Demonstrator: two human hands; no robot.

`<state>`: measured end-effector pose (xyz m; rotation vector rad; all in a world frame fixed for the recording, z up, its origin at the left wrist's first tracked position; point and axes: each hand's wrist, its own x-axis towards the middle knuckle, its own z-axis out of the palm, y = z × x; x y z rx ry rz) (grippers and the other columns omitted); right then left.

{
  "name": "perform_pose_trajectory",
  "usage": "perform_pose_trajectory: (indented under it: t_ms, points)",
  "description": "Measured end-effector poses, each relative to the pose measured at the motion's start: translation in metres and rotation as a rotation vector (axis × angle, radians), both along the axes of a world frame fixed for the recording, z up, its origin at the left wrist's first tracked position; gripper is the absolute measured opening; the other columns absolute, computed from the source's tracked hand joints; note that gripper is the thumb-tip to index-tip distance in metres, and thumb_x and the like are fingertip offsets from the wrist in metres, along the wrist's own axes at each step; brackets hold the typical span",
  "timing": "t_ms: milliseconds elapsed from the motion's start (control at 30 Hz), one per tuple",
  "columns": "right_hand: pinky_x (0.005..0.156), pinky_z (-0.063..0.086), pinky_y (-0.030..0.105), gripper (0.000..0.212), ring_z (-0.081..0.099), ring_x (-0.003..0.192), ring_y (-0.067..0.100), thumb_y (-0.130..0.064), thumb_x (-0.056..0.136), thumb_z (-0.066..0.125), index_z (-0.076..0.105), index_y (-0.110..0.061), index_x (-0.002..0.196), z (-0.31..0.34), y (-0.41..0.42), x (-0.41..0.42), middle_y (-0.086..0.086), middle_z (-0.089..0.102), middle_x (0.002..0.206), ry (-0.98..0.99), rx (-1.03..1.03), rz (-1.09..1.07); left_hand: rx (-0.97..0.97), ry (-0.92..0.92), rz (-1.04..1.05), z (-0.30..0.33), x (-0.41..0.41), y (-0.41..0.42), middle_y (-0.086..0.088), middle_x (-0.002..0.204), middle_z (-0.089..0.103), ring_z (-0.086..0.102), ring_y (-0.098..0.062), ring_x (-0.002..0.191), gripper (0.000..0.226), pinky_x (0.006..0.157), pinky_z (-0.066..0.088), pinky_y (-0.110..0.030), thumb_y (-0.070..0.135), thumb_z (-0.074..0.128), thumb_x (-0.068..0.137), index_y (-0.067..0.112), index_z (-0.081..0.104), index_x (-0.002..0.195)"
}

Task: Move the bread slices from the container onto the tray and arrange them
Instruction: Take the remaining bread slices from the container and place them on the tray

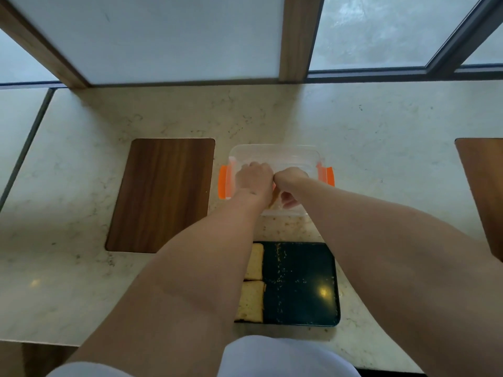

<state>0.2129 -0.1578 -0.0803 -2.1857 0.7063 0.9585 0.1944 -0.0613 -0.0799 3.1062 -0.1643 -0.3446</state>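
Observation:
A clear plastic container with orange side clips stands on the marble counter beyond a dark tray. Both my hands are inside the container. My left hand is curled downward over its left half. My right hand is beside it, fingers bent, with a sliver of bread showing between the two hands. What each hand grips is hidden. Two bread slices lie on the tray's left side, one behind the other, both partly covered by my left forearm.
A brown wooden board lies left of the container, and another board sits at the right edge. Crumbs dot the tray. Windows with wooden frames rise behind the counter. The counter's front edge runs just below the tray.

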Motion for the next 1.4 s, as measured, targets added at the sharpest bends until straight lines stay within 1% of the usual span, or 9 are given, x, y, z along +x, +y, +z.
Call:
perform_pose_trajectory:
  t_ms: [100, 200, 433, 600, 733, 933, 1067, 1200, 1400]
  points:
    - [0.032, 0.051, 0.026, 0.019, 0.071, 0.048, 0.025, -0.008, 0.091, 0.058, 0.069, 0.001, 0.078, 0.007, -0.001, -0.002, 0.018, 0.073, 0.065, -0.044, -0.011, 0.067, -0.047, 0.028, 0.041, 0.003, -0.005, -0.005, -0.003, 0.079, 0.062, 0.052, -0.021, 0.065, 0.029, 0.055, 0.038, -0.032, 0.033, 0.070, 0.075, 0.018, 0.047, 0.085]
    - [0.052, 0.064, 0.035, 0.026, 0.074, 0.053, 0.027, -0.017, 0.091, 0.054, 0.071, 0.000, 0.080, 0.019, 0.001, -0.003, 0.018, 0.075, 0.066, -0.133, 0.042, 0.043, -0.193, -0.025, 0.150, 0.013, -0.007, -0.006, 0.004, 0.063, 0.047, 0.038, -0.012, 0.049, 0.024, 0.045, 0.029, -0.029, 0.030, 0.062, 0.081, 0.017, 0.042, 0.083]
    - [0.054, 0.063, 0.030, 0.028, 0.073, 0.058, 0.022, -0.021, 0.093, 0.051, 0.068, -0.005, 0.077, 0.055, -0.013, -0.023, 0.013, 0.074, 0.070, -0.344, 0.086, 0.004, -0.298, -0.169, 0.181, 0.040, -0.022, -0.003, 0.006, 0.059, 0.044, 0.037, -0.008, 0.047, 0.011, 0.042, 0.022, -0.025, 0.024, 0.054, 0.090, 0.018, 0.045, 0.088]
    - [0.063, 0.065, 0.036, 0.016, 0.073, 0.067, 0.022, -0.016, 0.086, 0.056, 0.063, -0.011, 0.072, 0.071, -0.019, -0.039, 0.010, 0.073, 0.074, -0.437, 0.195, -0.101, -0.380, -0.190, 0.249, 0.054, -0.036, 0.001, 0.000, 0.070, 0.057, 0.054, -0.021, 0.066, 0.011, 0.053, 0.040, -0.032, 0.026, 0.054, 0.086, 0.017, 0.051, 0.092]
    - [0.055, 0.062, 0.033, 0.013, 0.067, 0.068, 0.018, -0.022, 0.085, 0.059, 0.056, -0.017, 0.074, 0.099, -0.026, -0.060, 0.003, 0.064, 0.077, -0.616, 0.289, -0.202, -0.619, -0.256, 0.274, 0.080, -0.055, -0.011, 0.007, 0.067, 0.057, 0.056, -0.007, 0.056, 0.022, 0.045, 0.037, -0.023, 0.037, 0.065, 0.085, 0.019, 0.053, 0.089]
    - [0.061, 0.062, 0.028, 0.014, 0.070, 0.088, 0.023, -0.022, 0.086, 0.058, 0.059, -0.013, 0.096, 0.126, -0.040, -0.120, 0.010, 0.068, 0.099, -0.729, 0.500, -0.261, -1.035, -0.344, 0.306, 0.105, -0.117, -0.009, -0.002, 0.072, 0.060, 0.061, 0.003, 0.056, 0.019, 0.044, 0.043, -0.007, 0.021, 0.069, 0.088, 0.017, 0.051, 0.084]
    - [0.062, 0.061, 0.026, 0.019, 0.075, 0.084, 0.014, -0.023, 0.090, 0.058, 0.061, -0.012, 0.105, 0.122, -0.056, -0.181, 0.008, 0.073, 0.101, -0.737, 0.703, -0.323, -1.236, -0.281, 0.451, 0.103, -0.161, 0.010, 0.003, 0.091, 0.066, 0.069, -0.004, 0.072, 0.032, 0.054, 0.054, -0.016, 0.018, 0.073, 0.083, 0.026, 0.050, 0.105]
    - [0.072, 0.063, 0.037, 0.022, 0.076, 0.094, 0.024, -0.019, 0.096, 0.059, 0.062, -0.006, 0.113, 0.077, -0.076, -0.244, 0.013, 0.076, 0.104, -0.501, 0.873, -0.615, -1.332, -0.047, 0.677, 0.069, -0.203, 0.033, 0.004, 0.100, 0.065, 0.069, -0.010, 0.084, 0.037, 0.069, 0.061, -0.033, 0.014, 0.071, 0.084, 0.031, 0.056, 0.113]
    - [0.063, 0.063, 0.035, 0.012, 0.072, 0.097, 0.029, -0.021, 0.099, 0.059, 0.062, -0.012, 0.106, 0.015, -0.087, -0.299, 0.015, 0.067, 0.111, -0.285, 0.648, -0.846, -1.370, 0.259, 0.961, 0.014, -0.252, 0.058, -0.011, 0.126, 0.052, 0.059, -0.029, 0.107, 0.055, 0.083, 0.058, -0.051, 0.004, 0.063, 0.090, 0.013, 0.042, 0.140]
